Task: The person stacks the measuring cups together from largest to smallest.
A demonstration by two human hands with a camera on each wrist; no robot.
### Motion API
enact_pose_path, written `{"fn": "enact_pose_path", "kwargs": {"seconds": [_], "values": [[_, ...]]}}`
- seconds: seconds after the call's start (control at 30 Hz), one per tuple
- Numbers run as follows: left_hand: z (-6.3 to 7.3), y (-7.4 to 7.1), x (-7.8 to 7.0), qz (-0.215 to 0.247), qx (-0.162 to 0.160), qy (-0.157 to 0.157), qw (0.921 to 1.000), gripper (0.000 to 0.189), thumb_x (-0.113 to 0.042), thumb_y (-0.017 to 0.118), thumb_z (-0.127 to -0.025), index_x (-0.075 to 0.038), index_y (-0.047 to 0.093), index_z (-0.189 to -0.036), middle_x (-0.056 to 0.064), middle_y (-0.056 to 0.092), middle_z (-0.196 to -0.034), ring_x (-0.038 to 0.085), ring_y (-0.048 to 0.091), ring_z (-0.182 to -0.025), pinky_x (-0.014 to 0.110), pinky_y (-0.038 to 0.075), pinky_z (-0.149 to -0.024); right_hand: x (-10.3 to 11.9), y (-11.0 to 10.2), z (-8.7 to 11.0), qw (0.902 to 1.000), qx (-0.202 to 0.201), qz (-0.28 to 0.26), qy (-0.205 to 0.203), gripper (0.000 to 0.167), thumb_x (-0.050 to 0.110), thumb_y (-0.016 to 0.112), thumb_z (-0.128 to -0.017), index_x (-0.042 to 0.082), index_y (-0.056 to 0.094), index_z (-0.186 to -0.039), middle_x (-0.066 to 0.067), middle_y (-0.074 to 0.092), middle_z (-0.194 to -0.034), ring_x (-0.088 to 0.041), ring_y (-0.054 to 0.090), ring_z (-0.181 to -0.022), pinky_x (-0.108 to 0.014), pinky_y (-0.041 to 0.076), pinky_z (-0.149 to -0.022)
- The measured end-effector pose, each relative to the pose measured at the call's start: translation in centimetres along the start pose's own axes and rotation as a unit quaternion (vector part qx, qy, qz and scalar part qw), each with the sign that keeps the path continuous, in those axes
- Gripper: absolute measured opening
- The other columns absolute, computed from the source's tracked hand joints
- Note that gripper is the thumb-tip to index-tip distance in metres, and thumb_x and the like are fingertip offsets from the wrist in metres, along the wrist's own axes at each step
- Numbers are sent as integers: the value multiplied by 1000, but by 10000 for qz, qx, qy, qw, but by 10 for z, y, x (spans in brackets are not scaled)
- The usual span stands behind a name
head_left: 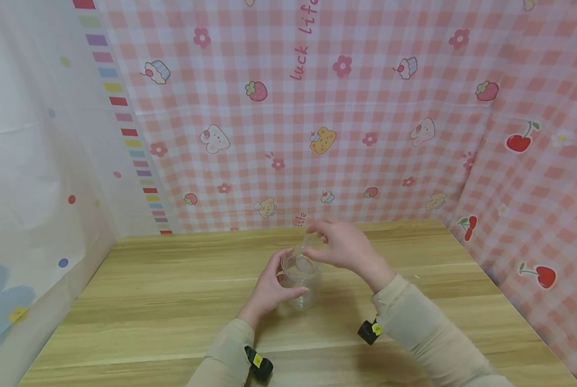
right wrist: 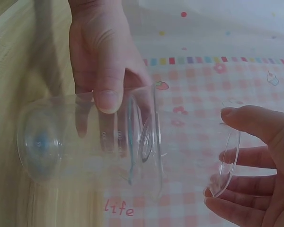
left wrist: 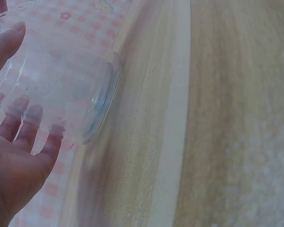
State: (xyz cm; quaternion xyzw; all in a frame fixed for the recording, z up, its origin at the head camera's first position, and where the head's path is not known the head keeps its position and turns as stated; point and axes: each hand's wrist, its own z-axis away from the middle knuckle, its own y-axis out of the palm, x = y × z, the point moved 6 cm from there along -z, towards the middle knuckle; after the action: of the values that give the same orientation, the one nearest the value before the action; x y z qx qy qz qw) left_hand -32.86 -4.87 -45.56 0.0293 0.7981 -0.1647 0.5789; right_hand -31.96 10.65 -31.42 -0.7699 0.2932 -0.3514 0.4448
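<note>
A clear beaker (head_left: 301, 301) with faint printed graduations is upright on the wooden table, its base low in the head view. My left hand (head_left: 271, 285) grips its side, thumb on the near wall and fingers around the far side. In the right wrist view a smaller clear beaker (right wrist: 194, 156) meets the mouth of the larger beaker (right wrist: 52, 142), base first; how deep it sits inside is hard to tell. My right hand (right wrist: 260, 161) holds the smaller one by its rim, thumb on one side and fingers on the other. The left wrist view shows only the larger beaker (left wrist: 61, 80) clearly.
The wooden table (head_left: 172, 301) reaches back to a pink checked cloth (head_left: 288, 118) with cartoon prints. A white cloth (head_left: 31, 134) hangs along the left, and more checked cloth along the right. Black wrist cameras sit at both sleeve cuffs.
</note>
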Motion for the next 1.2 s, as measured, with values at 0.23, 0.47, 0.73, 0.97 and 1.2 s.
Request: {"fn": "enact_pose_path", "kwargs": {"seconds": [0.23, 0.47, 0.73, 0.97, 1.2], "values": [[0, 0, 0, 37, 10, 87, 10000, 88, -8, 88, -73, -8, 38, -146, 12, 44, -147, 32, 48, -127, 46, 45, -101, 0, 8, 0, 9996, 177, 58, 219, 44, 41, 76, -83, 12, 70, -114, -8, 68, -107, -24, 65, -91, -39, 55, -72], [0, 0, -1, -1, -22, -20, 10000, 90, -8, 89, -72, -10, 39, -147, 8, 44, -147, 29, 48, -127, 46, 44, -102, 1, 13, 0, 9994, 227, 103, 259, 45, 42, 78, -82, 11, 71, -114, -9, 69, -104, -22, 65, -89, -39, 55, -71], [1, 0, -2, 76, -19, 30, 10000, 89, -6, 88, -73, -10, 39, -147, 9, 44, -148, 30, 48, -128, 46, 43, -103, 3, 19, 0, 9990, 292, 152, 303, 45, 44, 77, -83, 11, 71, -113, -9, 68, -106, -23, 65, -90, -39, 55, -71], [1, 1, -2, 34, -21, 40, 10000, 89, -7, 88, -73, -10, 38, -147, 8, 44, -147, 28, 48, -128, 46, 43, -103, 5, 25, 0, 9984, 427, 235, 302, 45, 44, 76, -83, 12, 71, -113, -8, 68, -105, -21, 65, -89, -37, 55, -70], [1, 0, -1, 63, -25, 51, 10000, 89, -7, 88, -73, -11, 39, -147, 9, 43, -148, 29, 48, -128, 46, 42, -105, 7, 31, -1, 9974, 555, 316, 330, 46, 44, 77, -82, 12, 71, -114, -9, 68, -107, -21, 65, -88, -36, 55, -71]]}}
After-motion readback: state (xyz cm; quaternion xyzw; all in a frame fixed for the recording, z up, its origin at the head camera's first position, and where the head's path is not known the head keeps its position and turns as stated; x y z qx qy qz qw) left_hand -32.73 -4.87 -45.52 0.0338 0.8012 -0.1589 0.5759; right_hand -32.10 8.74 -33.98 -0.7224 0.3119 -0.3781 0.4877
